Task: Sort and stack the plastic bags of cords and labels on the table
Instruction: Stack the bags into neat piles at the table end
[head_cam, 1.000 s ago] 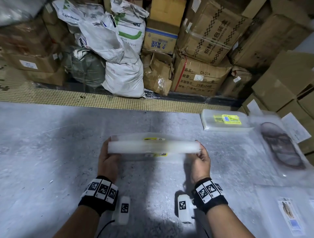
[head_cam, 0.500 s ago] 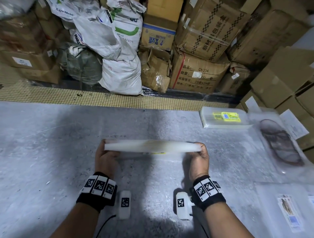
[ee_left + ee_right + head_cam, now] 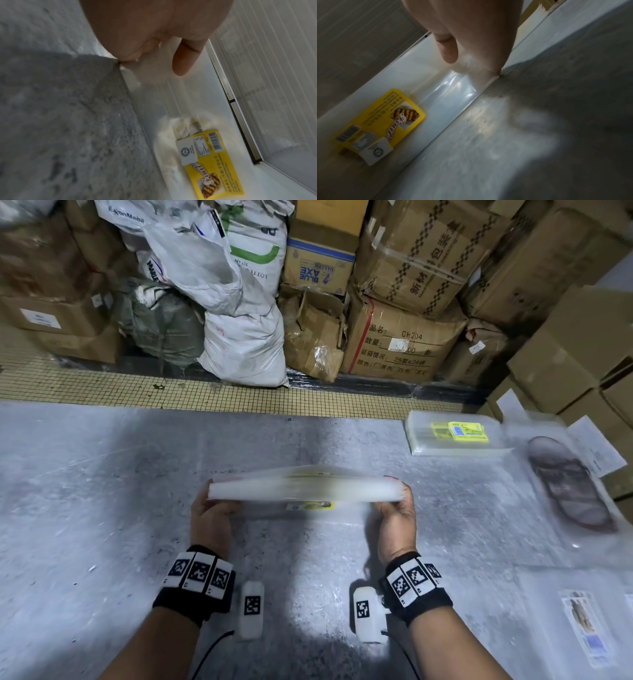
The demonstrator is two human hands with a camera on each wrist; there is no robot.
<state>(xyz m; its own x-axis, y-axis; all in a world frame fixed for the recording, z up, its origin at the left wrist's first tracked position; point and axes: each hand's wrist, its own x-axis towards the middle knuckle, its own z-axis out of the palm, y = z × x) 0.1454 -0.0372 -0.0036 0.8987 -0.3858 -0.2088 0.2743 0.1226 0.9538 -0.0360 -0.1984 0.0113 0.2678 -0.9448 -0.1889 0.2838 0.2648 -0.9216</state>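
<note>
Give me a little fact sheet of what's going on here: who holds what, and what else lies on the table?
Held: stack of plastic bags, tilted on its long edge
Left hand: grips the stack's left end
Right hand: grips the stack's right end
Label: yellow label on the stack
Contact: lower edge on the table
Elsewhere: second stack of bags lies flat, far right

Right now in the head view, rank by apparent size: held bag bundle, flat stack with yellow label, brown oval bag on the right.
1. held bag bundle, though nearest the camera
2-3. flat stack and brown oval bag: look alike, unranked
</note>
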